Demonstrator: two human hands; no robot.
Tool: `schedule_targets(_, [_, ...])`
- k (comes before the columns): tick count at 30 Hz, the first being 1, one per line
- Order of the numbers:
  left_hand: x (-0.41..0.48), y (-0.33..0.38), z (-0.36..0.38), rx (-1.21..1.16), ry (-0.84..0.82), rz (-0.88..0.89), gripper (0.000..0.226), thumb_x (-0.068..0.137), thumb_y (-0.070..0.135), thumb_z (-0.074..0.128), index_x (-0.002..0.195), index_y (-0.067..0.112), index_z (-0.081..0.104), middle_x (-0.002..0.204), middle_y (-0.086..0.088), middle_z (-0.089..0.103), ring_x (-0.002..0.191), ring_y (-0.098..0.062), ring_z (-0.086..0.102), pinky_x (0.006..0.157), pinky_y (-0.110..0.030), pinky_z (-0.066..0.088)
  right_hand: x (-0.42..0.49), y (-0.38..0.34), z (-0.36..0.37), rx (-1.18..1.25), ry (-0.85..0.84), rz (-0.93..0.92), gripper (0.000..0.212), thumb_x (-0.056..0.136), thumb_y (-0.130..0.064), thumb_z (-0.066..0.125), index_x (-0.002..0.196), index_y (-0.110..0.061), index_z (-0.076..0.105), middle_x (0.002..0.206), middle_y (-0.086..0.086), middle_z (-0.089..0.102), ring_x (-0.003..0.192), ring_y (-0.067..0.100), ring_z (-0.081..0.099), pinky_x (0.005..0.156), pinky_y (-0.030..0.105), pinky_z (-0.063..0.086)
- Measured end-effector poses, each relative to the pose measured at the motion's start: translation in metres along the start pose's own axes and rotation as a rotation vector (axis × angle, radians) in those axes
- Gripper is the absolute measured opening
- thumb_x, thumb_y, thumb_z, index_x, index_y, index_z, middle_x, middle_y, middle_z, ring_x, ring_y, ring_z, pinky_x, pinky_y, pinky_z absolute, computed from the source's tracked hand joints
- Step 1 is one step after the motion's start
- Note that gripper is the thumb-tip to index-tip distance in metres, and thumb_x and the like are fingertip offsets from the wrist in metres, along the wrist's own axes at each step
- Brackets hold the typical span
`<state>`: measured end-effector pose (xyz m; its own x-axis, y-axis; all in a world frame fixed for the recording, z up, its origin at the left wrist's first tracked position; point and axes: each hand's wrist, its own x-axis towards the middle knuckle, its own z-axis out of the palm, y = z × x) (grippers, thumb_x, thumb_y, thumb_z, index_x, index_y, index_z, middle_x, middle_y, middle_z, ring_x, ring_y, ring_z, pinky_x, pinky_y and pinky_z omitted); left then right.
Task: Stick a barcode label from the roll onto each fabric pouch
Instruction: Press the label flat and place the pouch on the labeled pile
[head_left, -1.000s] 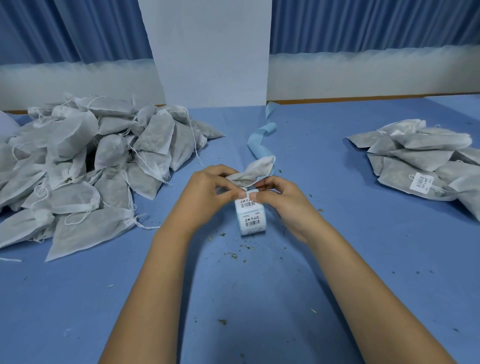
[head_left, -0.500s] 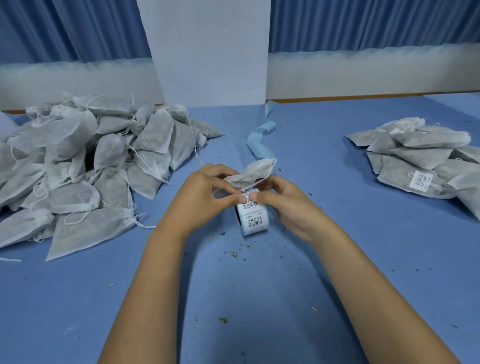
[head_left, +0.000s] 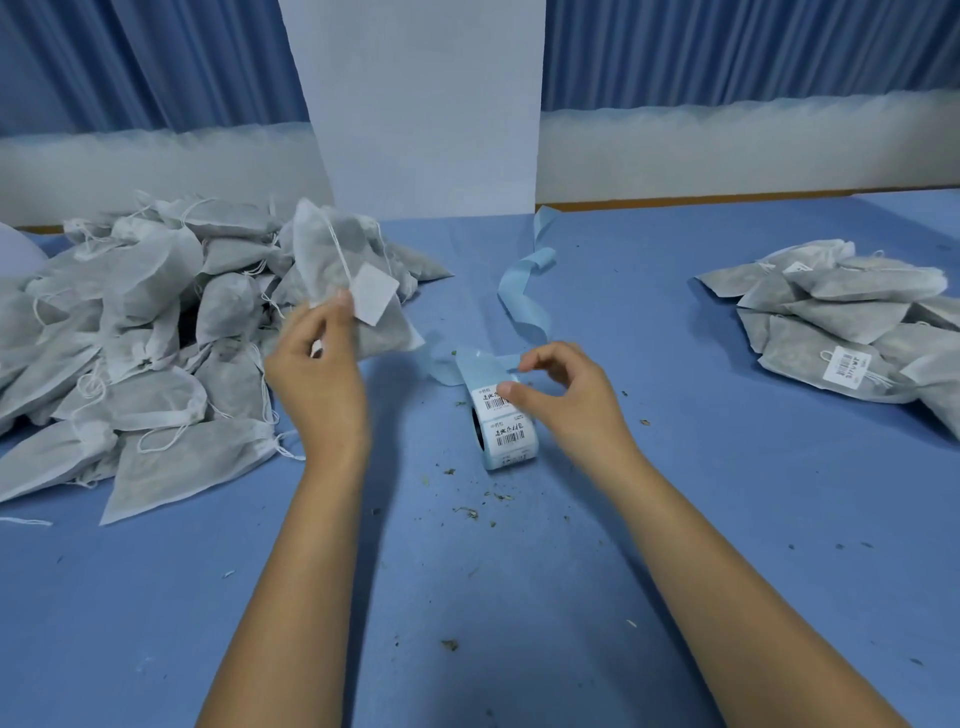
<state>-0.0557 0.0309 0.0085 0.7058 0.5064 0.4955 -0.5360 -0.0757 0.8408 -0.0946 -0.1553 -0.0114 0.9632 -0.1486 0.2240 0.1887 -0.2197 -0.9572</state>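
My left hand (head_left: 317, 374) holds up a grey fabric pouch (head_left: 322, 260) over the near edge of the left pile, pinching it at its lower end. A white label (head_left: 373, 295) hangs on it by my thumb, blank side towards me. The barcode label roll (head_left: 506, 431) lies on the blue table (head_left: 519, 597) in the middle. My right hand (head_left: 566, 395) is at the roll's top, fingers curled, thumb on the uppermost label and index tip on the blue backing just behind it.
A large heap of unlabelled pouches (head_left: 145, 332) with drawstrings fills the left. A smaller heap of labelled pouches (head_left: 841, 322) lies at the right. Spent blue backing strip (head_left: 524, 301) curls away behind the roll towards a white board (head_left: 426, 104). Dried herb crumbs dot the table.
Both hands were together at the roll with the pouch. My left hand has since lifted the pouch up and to the left with a label on it; my right hand stayed at the roll.
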Motion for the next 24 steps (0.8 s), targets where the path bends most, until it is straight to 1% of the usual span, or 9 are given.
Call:
schedule_targets(2, [-0.009, 0.004, 0.005, 0.101, -0.066, 0.171, 0.015, 0.09, 0.013, 0.064, 0.081, 0.02, 0.073, 0.09, 0.001, 0.06, 0.08, 0.001, 0.053, 0.072, -0.014, 0.038, -0.001, -0.004, 0.004, -0.092, 0.061, -0.182, 0.013, 0.083, -0.015, 0.072, 0.074, -0.017, 0.064, 0.09, -0.007, 0.059, 0.095, 0.008, 0.056, 0.095, 0.024, 0.037])
schedule_targets(4, [-0.019, 0.004, 0.012, 0.274, -0.194, 0.472, 0.011, 0.09, 0.012, 0.066, 0.094, 0.009, 0.076, 0.101, -0.009, 0.064, 0.092, -0.011, 0.058, 0.08, -0.02, 0.042, -0.003, -0.008, 0.005, 0.048, 0.044, -0.214, 0.022, 0.092, -0.021, 0.062, 0.072, -0.016, 0.07, 0.081, -0.005, 0.066, 0.087, 0.007, 0.059, 0.093, 0.028, 0.041])
schedule_targets(6, [-0.022, 0.001, 0.015, 0.365, -0.332, 0.753, 0.015, 0.093, 0.015, 0.065, 0.094, 0.004, 0.077, 0.105, -0.014, 0.067, 0.092, -0.023, 0.059, 0.081, -0.027, 0.044, -0.004, -0.014, 0.005, 0.231, 0.02, -0.138, 0.031, 0.096, -0.026, 0.053, 0.074, -0.017, 0.073, 0.076, -0.009, 0.07, 0.077, 0.003, 0.06, 0.081, 0.014, 0.044])
schedule_targets(8, [-0.023, -0.001, 0.016, 0.418, -0.401, 0.878, 0.018, 0.094, 0.017, 0.066, 0.093, 0.004, 0.077, 0.108, -0.015, 0.068, 0.092, -0.026, 0.06, 0.082, -0.03, 0.046, -0.003, -0.016, 0.002, 0.272, 0.026, -0.063, 0.037, 0.096, -0.033, 0.049, 0.077, -0.015, 0.074, 0.075, -0.01, 0.072, 0.07, 0.002, 0.057, 0.069, 0.004, 0.04])
schedule_targets(12, [-0.023, -0.003, 0.018, 0.462, -0.423, 0.931, 0.016, 0.092, 0.019, 0.069, 0.094, 0.004, 0.077, 0.112, -0.013, 0.069, 0.094, -0.024, 0.059, 0.08, -0.032, 0.048, -0.002, -0.018, -0.002, 0.309, 0.004, 0.087, 0.038, 0.093, -0.039, 0.052, 0.075, -0.016, 0.075, 0.073, -0.004, 0.072, 0.063, 0.003, 0.056, 0.062, 0.004, 0.039])
schedule_targets(14, [-0.023, -0.003, 0.019, 0.462, -0.429, 0.964, 0.018, 0.093, 0.02, 0.068, 0.092, 0.005, 0.076, 0.111, -0.012, 0.069, 0.092, -0.025, 0.06, 0.077, -0.034, 0.049, -0.003, -0.018, -0.002, 0.323, -0.026, 0.141, 0.033, 0.092, -0.037, 0.056, 0.073, -0.017, 0.075, 0.071, -0.005, 0.071, 0.061, 0.003, 0.056, 0.067, 0.01, 0.041])
schedule_targets(17, [-0.023, -0.003, 0.019, 0.45, -0.427, 0.975, 0.02, 0.091, 0.025, 0.071, 0.09, 0.006, 0.077, 0.11, -0.01, 0.07, 0.092, -0.022, 0.059, 0.077, -0.031, 0.048, -0.002, -0.018, -0.007, 0.344, -0.068, 0.214, 0.027, 0.091, -0.028, 0.059, 0.07, -0.02, 0.075, 0.07, -0.007, 0.069, 0.062, 0.005, 0.054, 0.073, 0.023, 0.034])
schedule_targets(21, [-0.022, 0.0, 0.015, 0.395, -0.44, 0.808, 0.031, 0.085, 0.035, 0.074, 0.097, 0.007, 0.076, 0.113, -0.004, 0.062, 0.098, -0.021, 0.058, 0.083, -0.022, 0.044, -0.001, -0.018, -0.011, 0.362, -0.102, 0.23, 0.032, 0.09, -0.019, 0.06, 0.062, -0.023, 0.076, 0.069, -0.009, 0.067, 0.064, 0.006, 0.052, 0.071, 0.023, 0.033])
schedule_targets(24, [-0.023, 0.004, 0.014, 0.278, -0.415, 0.56, 0.027, 0.082, 0.032, 0.073, 0.101, 0.012, 0.073, 0.113, -0.002, 0.059, 0.104, -0.018, 0.058, 0.09, -0.021, 0.043, 0.0, -0.018, -0.012, 0.376, 0.016, 0.2, 0.03, 0.088, -0.014, 0.06, 0.061, -0.019, 0.073, 0.068, -0.008, 0.066, 0.064, 0.008, 0.048, 0.07, 0.024, 0.032])
